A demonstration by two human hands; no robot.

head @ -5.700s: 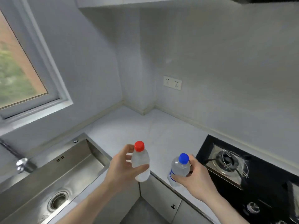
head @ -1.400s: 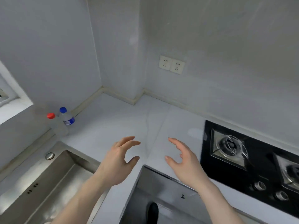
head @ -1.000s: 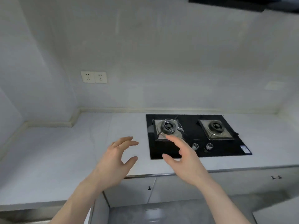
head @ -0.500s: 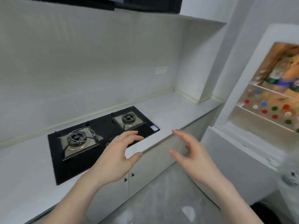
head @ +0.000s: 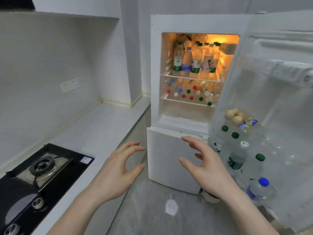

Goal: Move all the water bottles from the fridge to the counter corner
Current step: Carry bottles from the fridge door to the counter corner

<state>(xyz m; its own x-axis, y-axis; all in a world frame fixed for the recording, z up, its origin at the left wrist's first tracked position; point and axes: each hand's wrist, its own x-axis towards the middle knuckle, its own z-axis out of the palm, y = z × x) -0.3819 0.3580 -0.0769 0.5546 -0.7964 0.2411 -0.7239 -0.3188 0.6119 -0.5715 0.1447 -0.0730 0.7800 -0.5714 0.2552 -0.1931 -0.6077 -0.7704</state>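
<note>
The white fridge [head: 176, 158] stands ahead with its upper door [head: 279, 92] swung open to the right. Several tall water bottles [head: 194, 60] stand on the lit top shelf. Below them lie several small bottles [head: 189, 94], showing red, blue, green and white caps. More bottles [head: 237, 155] stand in the door rack, among them a small blue-capped one [head: 260, 189]. My left hand [head: 118, 172] and my right hand [head: 205, 165] hover empty, fingers spread, in front of the closed lower door, well short of the shelves.
A white counter [head: 94, 133] runs along the left wall up to the fridge. A black gas hob [head: 33, 177] is set into it at the lower left. A wall socket [head: 68, 85] is above the counter. Grey floor [head: 160, 209] lies between me and the fridge.
The two bottles I held were left on the counter by the sink. My view swung right past the hob to the open fridge. Both hands stay empty and spread.
</note>
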